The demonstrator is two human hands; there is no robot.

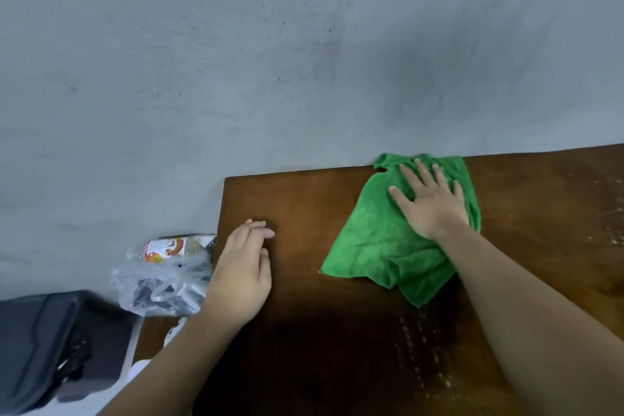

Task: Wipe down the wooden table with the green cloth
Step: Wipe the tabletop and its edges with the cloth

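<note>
Cloth (381, 240): one, green, rumpled, lying at the far edge of the tabletop (304, 199) against the wall (270, 61).
Right hand (430, 204): one, palm flat on the cloth, fingers (407, 174) spread.
Left hand (241, 275): one, at the tabletop's left edge, fingers close together, holding nothing.
Tabletop: one, dark brown wood, pale specks at right and near side.
Bag (162, 284): one, clear plastic, left of the tabletop.
Bottle (169, 246): one, label print too blurred to read.

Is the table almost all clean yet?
Not yet. The right hand presses the green cloth flat at the wooden table's far edge. Pale specks remain near the front and along the right side. The left hand rests on the table.
</note>
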